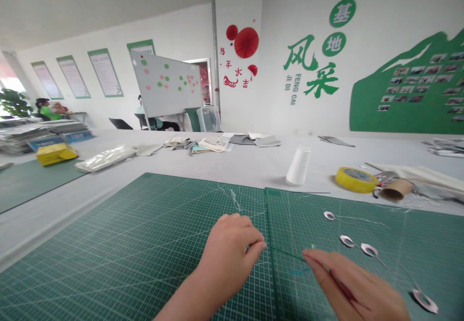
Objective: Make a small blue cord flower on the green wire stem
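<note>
Green cutting mat (145,234) fills the foreground, made of two gridded sheets meeting at a seam. Both hands rest over its near edge, just apart from each other. The left hand (228,258) is curled, its fingertips (253,246) pinched together, while the right hand (353,284) comes in from the lower right with its straight fingers (319,265) closed at the tips. A thin green thread (286,252) runs straight between the two pinches, across the mat's seam. Four small pale rings (369,249) lie on the mat's right sheet, beyond and to the right of the right hand, with fine threads trailing from them. Loose white threads (232,200) sit by the mat's far edge. Just past that edge stand a white thread cone (297,165), a roll of yellow tape (354,179) and a cardboard tube (398,189). Fabric scraps (213,143) lie farther beyond the mat, and a whiteboard (165,84) stands well behind them. Off to the mat's far left are a yellow box (56,154) and a person in a green top (49,113).
</note>
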The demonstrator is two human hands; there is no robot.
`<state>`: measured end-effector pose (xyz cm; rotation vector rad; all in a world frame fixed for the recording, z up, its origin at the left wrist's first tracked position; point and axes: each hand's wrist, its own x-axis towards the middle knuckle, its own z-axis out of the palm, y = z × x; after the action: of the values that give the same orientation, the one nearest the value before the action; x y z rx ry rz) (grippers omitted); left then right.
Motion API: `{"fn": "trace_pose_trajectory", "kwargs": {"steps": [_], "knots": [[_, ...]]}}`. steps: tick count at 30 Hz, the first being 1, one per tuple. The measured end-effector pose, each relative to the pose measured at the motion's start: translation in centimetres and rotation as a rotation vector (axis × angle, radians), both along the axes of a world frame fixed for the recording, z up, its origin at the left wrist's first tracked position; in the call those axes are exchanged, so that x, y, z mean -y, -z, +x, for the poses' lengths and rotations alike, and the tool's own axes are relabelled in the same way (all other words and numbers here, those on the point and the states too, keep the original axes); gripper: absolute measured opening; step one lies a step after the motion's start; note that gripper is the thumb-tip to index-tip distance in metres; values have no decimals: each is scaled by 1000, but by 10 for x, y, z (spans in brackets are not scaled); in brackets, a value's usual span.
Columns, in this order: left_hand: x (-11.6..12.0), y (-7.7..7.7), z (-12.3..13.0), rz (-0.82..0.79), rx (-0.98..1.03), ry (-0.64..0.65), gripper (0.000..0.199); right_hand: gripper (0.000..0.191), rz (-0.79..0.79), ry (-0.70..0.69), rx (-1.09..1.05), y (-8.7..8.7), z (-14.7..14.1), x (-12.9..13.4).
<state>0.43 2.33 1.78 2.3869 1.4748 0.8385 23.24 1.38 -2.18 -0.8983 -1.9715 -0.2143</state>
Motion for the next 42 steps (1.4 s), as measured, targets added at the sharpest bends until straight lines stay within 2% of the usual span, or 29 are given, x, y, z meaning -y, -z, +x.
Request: {"fn": "trace_pose_trajectory", "kwargs": {"steps": [3,7,11,14,16,18,22,26,31,36,42], "knots": [[1,-5,-2,-26,12,99,17,12,-201,-5,-69,-3,7,-3],[4,-12,-5,-106,107,220,15,18,-686,-9,-337,-12,11,-5],[6,-18,-7,-201,247,293,13,31,-1152,-203,-635,-21,7,-5],[6,-20,-7,-276,364,321,11,34,-1311,-298,-833,-20,0,-5],[5,-19,-7,-313,449,294,11,35,-1300,-296,-910,-17,-4,-5],[3,-16,-7,-347,533,217,10,36,-1247,-249,-895,-12,-8,-5],[-4,-5,-5,-415,645,23,12,29,-1061,-145,-689,-4,-12,-1],[-8,7,2,-433,649,-63,14,21,-841,-113,-465,1,-17,3],[-7,13,8,-396,597,-126,15,14,-614,-158,-333,5,-21,3],[-4,13,10,-367,537,-158,16,13,-593,-81,-422,6,-21,4],[-3,14,9,-368,455,-151,19,14,-724,-107,-507,5,-21,6]]}}
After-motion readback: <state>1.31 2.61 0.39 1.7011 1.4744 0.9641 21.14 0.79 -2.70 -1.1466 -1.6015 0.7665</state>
